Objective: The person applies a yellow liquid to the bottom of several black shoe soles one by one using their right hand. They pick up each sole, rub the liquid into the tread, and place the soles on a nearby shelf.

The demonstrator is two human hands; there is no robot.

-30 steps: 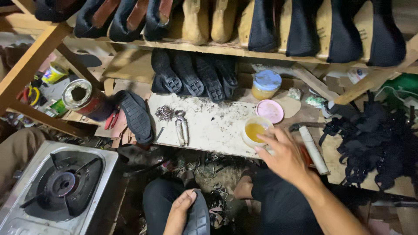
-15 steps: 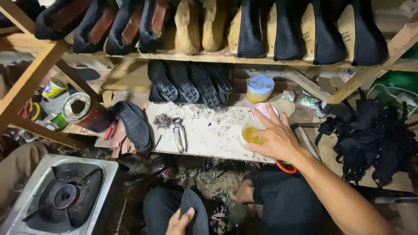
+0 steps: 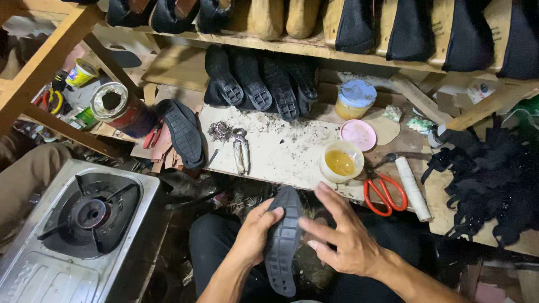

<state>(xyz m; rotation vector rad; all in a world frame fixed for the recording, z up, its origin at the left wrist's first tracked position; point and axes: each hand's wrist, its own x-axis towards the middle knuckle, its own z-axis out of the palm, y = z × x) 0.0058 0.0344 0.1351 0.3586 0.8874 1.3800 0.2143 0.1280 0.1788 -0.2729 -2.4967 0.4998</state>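
Note:
My left hand (image 3: 255, 235) grips a black rubber shoe sole (image 3: 282, 247) by its left edge, tread side up, over my lap. Beside the sole's right edge is my right hand (image 3: 339, 235), fingers spread and empty, its fingertips close to the sole. Just beyond, on the low white-topped workbench (image 3: 281, 151), stands an open tub of yellow glue (image 3: 341, 161). Red-handled scissors (image 3: 384, 191) lie to the right of the tub.
A gas stove (image 3: 84, 224) sits at lower left. On the bench lie pliers (image 3: 241, 151), a pile of tacks (image 3: 220, 130), another sole (image 3: 182, 134), a pink lid (image 3: 358, 134), a lidded jar (image 3: 355, 100) and a white roll (image 3: 412, 188). Black shoes fill the shelf (image 3: 269, 45) above; black scraps (image 3: 494, 179) heap at right.
My right hand has come back from the glue tub to the sole. My left hand has lifted the sole higher, so it is now in full view.

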